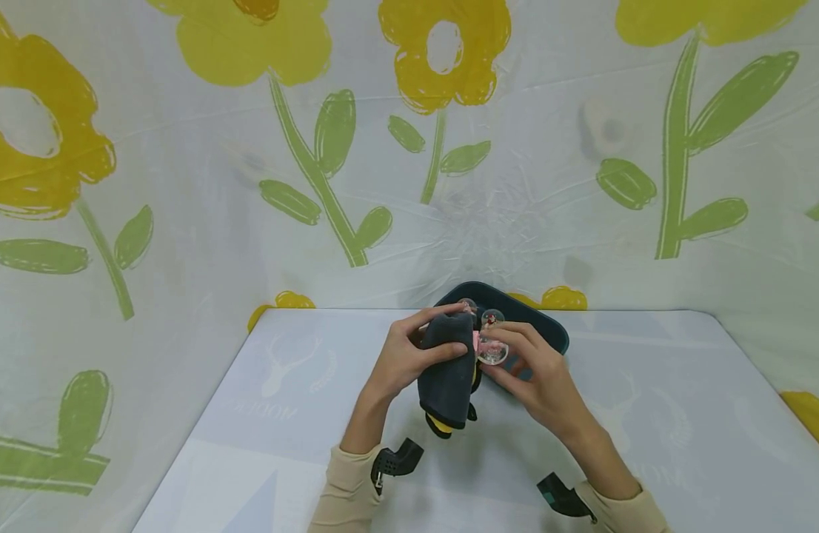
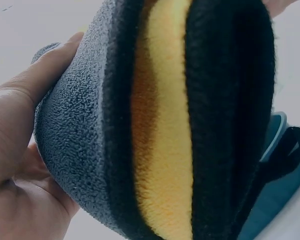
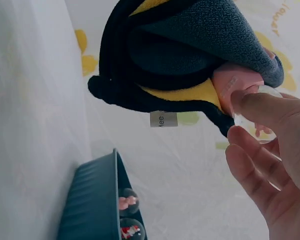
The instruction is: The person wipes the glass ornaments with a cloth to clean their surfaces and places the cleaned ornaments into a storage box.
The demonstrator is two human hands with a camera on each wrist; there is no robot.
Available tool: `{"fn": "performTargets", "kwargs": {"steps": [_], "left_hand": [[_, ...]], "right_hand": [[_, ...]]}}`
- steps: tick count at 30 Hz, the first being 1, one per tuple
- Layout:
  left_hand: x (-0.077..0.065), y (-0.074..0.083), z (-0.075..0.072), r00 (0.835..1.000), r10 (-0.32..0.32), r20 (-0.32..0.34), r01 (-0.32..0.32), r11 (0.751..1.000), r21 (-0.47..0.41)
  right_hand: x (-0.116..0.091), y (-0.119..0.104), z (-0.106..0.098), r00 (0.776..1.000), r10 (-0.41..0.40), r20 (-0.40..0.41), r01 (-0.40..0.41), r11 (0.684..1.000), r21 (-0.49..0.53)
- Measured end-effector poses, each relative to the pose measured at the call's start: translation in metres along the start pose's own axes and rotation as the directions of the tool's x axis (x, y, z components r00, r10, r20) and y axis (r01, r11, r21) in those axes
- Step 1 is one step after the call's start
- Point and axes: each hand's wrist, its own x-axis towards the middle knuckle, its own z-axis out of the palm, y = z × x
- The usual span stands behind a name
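Note:
A thick towel, dark grey [image 1: 449,377] outside and yellow [image 2: 170,100] inside with black edging, is folded over in my left hand [image 1: 399,359]. That hand grips it with the thumb on the near face. From the fold sticks a small snow globe [image 1: 492,352], whose pink base [image 3: 230,82] is partly covered by the towel. My right hand [image 1: 539,370] pinches the globe between thumb and fingers. Inside the clear ball is a pink figure, half hidden by the fingers. The left wrist view shows mostly towel, with the left hand [image 2: 20,130] at its side.
Behind the hands stands a dark blue-green bin [image 1: 557,332] on the white table [image 1: 303,414]. Two more snow globes, one with a pink figure [image 3: 128,201] and one with a red-and-white figure [image 3: 132,230], are in it. A flower-printed curtain [image 1: 516,185] hangs beyond the table.

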Motion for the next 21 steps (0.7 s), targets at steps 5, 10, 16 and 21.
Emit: {"fn": "performTargets", "kwargs": {"steps": [5,10,16,21], "left_hand": [[0.0,-0.003,0.001,1.0,0.0,-0.001,0.0,1.0,0.008],[0.0,-0.002,0.001,1.0,-0.009,-0.009,0.009,1.0,0.019],[-0.001,0.016,0.006,1.0,-0.013,0.003,0.013,0.999,0.03],[-0.002,0.023,0.008,1.0,-0.003,0.009,0.003,0.999,0.045]], "right_hand": [[0.0,-0.001,-0.001,1.0,0.001,0.01,-0.001,1.0,0.002],[0.0,-0.001,-0.001,1.0,0.006,0.012,-0.006,1.0,0.007],[-0.001,0.002,0.003,1.0,0.007,-0.024,-0.008,1.0,-0.019],[-0.001,0.004,0.004,0.997,0.059,-0.049,-0.061,0.998,-0.032]]}}
